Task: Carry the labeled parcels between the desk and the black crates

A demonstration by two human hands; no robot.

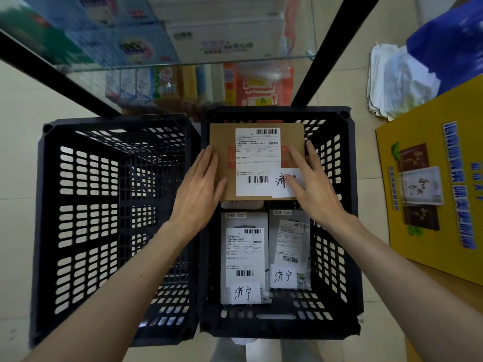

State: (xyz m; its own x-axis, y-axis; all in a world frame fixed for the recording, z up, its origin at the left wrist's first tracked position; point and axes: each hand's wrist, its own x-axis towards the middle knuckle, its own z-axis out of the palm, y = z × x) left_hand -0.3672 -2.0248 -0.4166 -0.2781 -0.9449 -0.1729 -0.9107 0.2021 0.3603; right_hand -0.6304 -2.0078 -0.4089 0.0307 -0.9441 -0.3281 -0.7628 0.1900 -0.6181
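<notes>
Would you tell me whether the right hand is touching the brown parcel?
Touching: the head view shows the right hand lying flat on the brown parcel, fingers over its label.

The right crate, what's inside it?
Inside the right crate: a brown parcel held between both hands, two grey labeled parcels lower down. Whatever lies beneath the brown one is hidden.

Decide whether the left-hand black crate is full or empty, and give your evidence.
Empty, as far as can be seen. The left crate shows only bare slotted walls, while the right crate holds three labeled parcels.
</notes>
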